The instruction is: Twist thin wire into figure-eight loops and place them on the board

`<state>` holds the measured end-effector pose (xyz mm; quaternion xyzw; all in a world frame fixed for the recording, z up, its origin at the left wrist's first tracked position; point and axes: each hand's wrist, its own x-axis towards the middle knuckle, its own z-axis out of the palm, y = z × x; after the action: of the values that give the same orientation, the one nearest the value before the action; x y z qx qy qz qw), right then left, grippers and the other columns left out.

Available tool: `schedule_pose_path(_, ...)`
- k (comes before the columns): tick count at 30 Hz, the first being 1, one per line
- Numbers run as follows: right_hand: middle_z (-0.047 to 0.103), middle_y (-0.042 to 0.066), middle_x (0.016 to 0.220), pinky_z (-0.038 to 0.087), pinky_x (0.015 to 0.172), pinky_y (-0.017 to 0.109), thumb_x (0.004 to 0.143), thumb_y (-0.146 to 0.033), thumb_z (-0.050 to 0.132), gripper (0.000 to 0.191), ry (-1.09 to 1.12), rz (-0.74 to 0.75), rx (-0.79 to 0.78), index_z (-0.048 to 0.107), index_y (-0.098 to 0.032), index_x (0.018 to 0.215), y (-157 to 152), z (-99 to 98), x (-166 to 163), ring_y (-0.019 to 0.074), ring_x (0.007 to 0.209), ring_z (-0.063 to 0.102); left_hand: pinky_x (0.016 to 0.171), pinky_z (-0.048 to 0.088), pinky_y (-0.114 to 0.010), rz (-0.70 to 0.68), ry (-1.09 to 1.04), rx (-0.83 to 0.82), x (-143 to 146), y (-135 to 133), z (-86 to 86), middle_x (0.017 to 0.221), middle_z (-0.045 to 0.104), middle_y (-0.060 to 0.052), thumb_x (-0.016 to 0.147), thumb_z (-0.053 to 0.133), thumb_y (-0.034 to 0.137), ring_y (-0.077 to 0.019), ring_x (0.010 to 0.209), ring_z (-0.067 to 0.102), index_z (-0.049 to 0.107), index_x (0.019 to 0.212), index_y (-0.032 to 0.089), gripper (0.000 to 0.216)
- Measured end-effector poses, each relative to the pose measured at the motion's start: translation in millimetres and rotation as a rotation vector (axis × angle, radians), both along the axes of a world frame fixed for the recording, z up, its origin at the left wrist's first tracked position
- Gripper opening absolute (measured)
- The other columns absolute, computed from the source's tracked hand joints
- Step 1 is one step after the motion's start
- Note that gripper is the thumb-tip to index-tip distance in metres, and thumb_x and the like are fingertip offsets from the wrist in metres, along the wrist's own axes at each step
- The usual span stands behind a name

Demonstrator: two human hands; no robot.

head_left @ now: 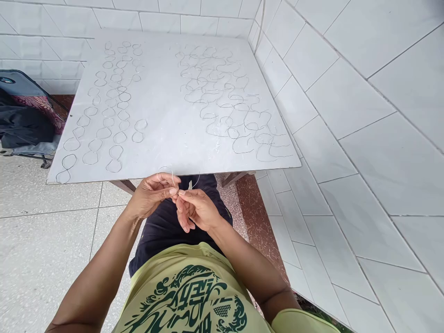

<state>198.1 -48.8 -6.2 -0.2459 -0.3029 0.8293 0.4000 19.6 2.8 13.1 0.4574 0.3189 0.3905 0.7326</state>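
One big white tiled wall fills the right side of the frame, and a pale floor runs along the lower left. Next in size is the white board, a table top lying flat across the upper middle. A dark bag sits at the upper left, partly cut off by the frame edge.

On the left half of the board I see many small wire loops, shaped like the number eight and lined up in neat rows. On the right half lies a heap of wavy wires, all crossing each other. I think the neat loops are the done ones and the wavy heap is what is left, so I guess the work is about half way. I cannot count the heap, because the wires lie over each other.

Below the near edge of the board, in the lower middle, the left hand and the right hand meet. Both are closed to a pinch, fingertips nearly touching, and they hold one thin wire between them. That wire is in the air, just in front of the board edge, over the lap. It is so thin and pale that I cannot tell how far it is bent. The curled fingers hide its middle.
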Motion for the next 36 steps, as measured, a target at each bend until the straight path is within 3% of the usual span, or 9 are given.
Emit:
schedule_pose_path(3, 0.071, 0.005, 0.053, 0.035, 0.03, 0.018, 0.098, -0.056, 0.06, 0.047, -0.024, -0.064, 0.013, 0.062, -0.016, 0.072, -0.4, 0.9, -1.9, 0.0148, 0.037, 0.062, 0.071, 0.06, -0.03, 0.111, 0.01, 0.04, 0.6, -4.3, 9.6, 0.107, 0.071, -0.009, 0.083, 0.085, 0.03, -0.019, 0.088, 0.068, 0.078, 0.117, 0.02, 0.036)
schedule_pose_path(5, 0.07, 0.004, 0.052, 0.035, 0.03, 0.018, 0.098, -0.056, 0.06, 0.048, -0.033, -0.076, 0.02, 0.061, -0.016, 0.071, -0.7, 1.7, -2.7, 0.0145, 0.036, 0.062, 0.069, 0.058, -0.029, 0.207, -0.014, 0.062, 2.0, -6.1, 15.2, 0.11, 0.07, -0.01, 0.091, 0.078, 0.037, -0.0193, 0.09, 0.067, 0.078, 0.11, 0.02, 0.025)
schedule_pose_path(9, 0.07, 0.004, 0.052, 0.035, 0.031, 0.018, 0.1, -0.054, 0.059, 0.048, -0.019, -0.088, 0.032, 0.06, -0.016, 0.07, -1.8, 2.8, -3.6, 0.0141, 0.036, 0.062, 0.053, 0.046, -0.022, 0.282, -0.059, 0.041, 5.0, -4.3, 19.2, 0.092, 0.066, -0.005, 0.095, 0.073, 0.034, -0.0129, 0.071, 0.062, 0.074, 0.084, 0.017, 0.02)
schedule_pose_path(14, 0.069, 0.003, 0.05, 0.032, 0.029, 0.018, 0.099, -0.051, 0.059, 0.045, 0.0, -0.106, 0.008, 0.059, -0.017, 0.069, -3.0, 5.1, 1.1, 0.014, 0.035, 0.061, 0.051, 0.043, -0.023, 0.257, -0.042, 0.028, -1.6, 5.0, 20.4, 0.071, 0.061, -0.002, 0.092, 0.077, 0.033, -0.0116, 0.059, 0.055, 0.073, 0.081, 0.017, 0.02)
schedule_pose_path(18, 0.068, 0.003, 0.05, 0.031, 0.029, 0.018, 0.098, -0.05, 0.06, 0.045, -0.012, -0.112, 0.005, 0.058, -0.018, 0.068, -1.7, 6.4, 5.3, 0.014, 0.034, 0.061, 0.049, 0.04, -0.023, 0.201, 0.101, 0.084, -13.7, 15.3, 24.7, 0.064, 0.059, -0.001, 0.089, 0.08, 0.036, -0.0105, 0.052, 0.051, 0.073, 0.081, 0.017, 0.022)
schedule_pose_path(24, 0.071, 0.005, 0.054, 0.033, 0.031, 0.017, 0.102, -0.051, 0.056, 0.047, -0.096, -0.067, 0.067, 0.059, -0.017, 0.07, 0.6, 1.3, -0.9, 0.014, 0.038, 0.064, 0.055, 0.042, -0.024, 0.177, 0.472, 0.391, -23.2, 31.9, 35.3, 0.064, 0.057, 0.0, 0.092, 0.075, 0.039, -0.0103, 0.056, 0.05, 0.077, 0.086, 0.018, 0.023)
schedule_pose_path(28, 0.071, 0.004, 0.054, 0.033, 0.032, 0.017, 0.101, -0.052, 0.057, 0.047, -0.1, -0.111, 0.082, 0.059, -0.017, 0.071, 4.2, -0.1, -4.2, 0.0141, 0.038, 0.064, 0.052, 0.037, -0.023, 0.211, 0.604, 0.498, -19.7, 37.7, 42.6, 0.062, 0.054, 0.001, 0.092, 0.074, 0.041, -0.0102, 0.055, 0.046, 0.078, 0.088, 0.019, 0.022)
schedule_pose_path(32, 0.069, 0.003, 0.054, 0.034, 0.032, 0.019, 0.099, -0.054, 0.06, 0.045, -0.065, -0.195, 0.055, 0.061, -0.017, 0.074, 8.8, 3.0, -7.9, 0.0148, 0.04, 0.064, 0.054, 0.041, -0.024, 0.322, 0.535, 0.455, -8.5, 36.4, 45.0, 0.067, 0.059, 0.0, 0.093, 0.074, 0.04, -0.0104, 0.057, 0.049, 0.076, 0.083, 0.018, 0.024)
schedule_pose_path(36, 0.067, 0.0, 0.054, 0.034, 0.033, 0.02, 0.097, -0.056, 0.063, 0.043, -0.015, -0.264, 0.015, 0.061, -0.018, 0.076, 11.1, 5.7, -13.1, 0.0141, 0.039, 0.062, 0.058, 0.047, -0.027, 0.378, 0.279, 0.264, 1.0, 26.5, 40.6, 0.087, 0.068, -0.006, 0.096, 0.067, 0.052, -0.0145, 0.068, 0.06, 0.079, 0.098, 0.018, 0.036)
